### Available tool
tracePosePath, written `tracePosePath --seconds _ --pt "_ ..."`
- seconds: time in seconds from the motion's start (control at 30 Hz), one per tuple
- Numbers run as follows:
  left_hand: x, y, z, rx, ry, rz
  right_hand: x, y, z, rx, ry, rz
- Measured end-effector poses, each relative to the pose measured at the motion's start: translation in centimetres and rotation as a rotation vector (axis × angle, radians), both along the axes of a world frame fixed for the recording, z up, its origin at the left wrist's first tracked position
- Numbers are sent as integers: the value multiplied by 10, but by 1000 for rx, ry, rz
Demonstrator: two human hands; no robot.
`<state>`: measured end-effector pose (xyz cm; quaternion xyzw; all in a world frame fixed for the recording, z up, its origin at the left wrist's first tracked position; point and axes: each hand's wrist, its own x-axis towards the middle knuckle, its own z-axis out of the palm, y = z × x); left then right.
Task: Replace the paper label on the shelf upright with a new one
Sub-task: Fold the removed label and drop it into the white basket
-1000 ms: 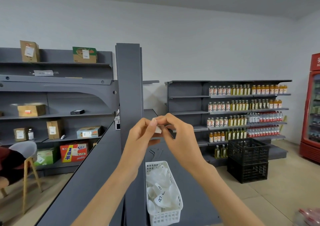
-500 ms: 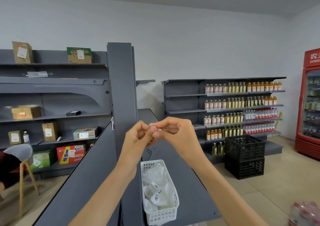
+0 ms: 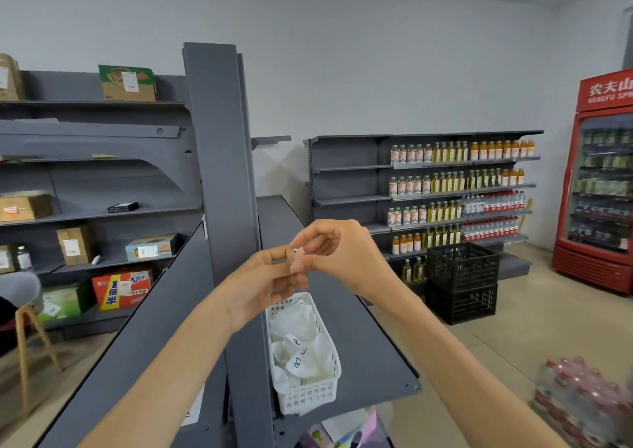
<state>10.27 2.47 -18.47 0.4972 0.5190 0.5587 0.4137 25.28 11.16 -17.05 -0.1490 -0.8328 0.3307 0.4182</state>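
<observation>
**A:** Start close in. What's nearest?

**B:** The white slotted plastic basket (image 3: 305, 392) of loose white paper slips (image 3: 297, 362), some with black marks, resting on the flat grey metal shelf top (image 3: 363, 338) just right of the post.

**A:** And the hands?

**B:** Above the basket. The left hand (image 3: 260, 286) and right hand (image 3: 346, 259) meet fingertip to fingertip, both pinching one small white paper label (image 3: 297, 251). Most of it is hidden, so I cannot tell its long axis or which face is up.

**A:** Where must it go?

**B:** To the tall grey metal shelf upright (image 3: 222, 180), up and to the left of the pinch. The left hand is nearer it. The upright's long axis is vertical, its broad face towards the camera. I see no label on that face.

**A:** Beyond?

**B:** Stacked black plastic crates (image 3: 462, 283), rows of drink bottles (image 3: 459, 187), a red glass-door fridge (image 3: 599, 187).
</observation>
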Motion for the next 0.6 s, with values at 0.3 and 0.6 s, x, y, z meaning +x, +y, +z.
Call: tracePosePath --seconds 0.3,0.6 --pt "8 -10 -33 -66 325 48 -19 30 -58 33 33 -263" --pt "-30 -34 -58 64 471 178 -54 52 -110 21 -334 -359"
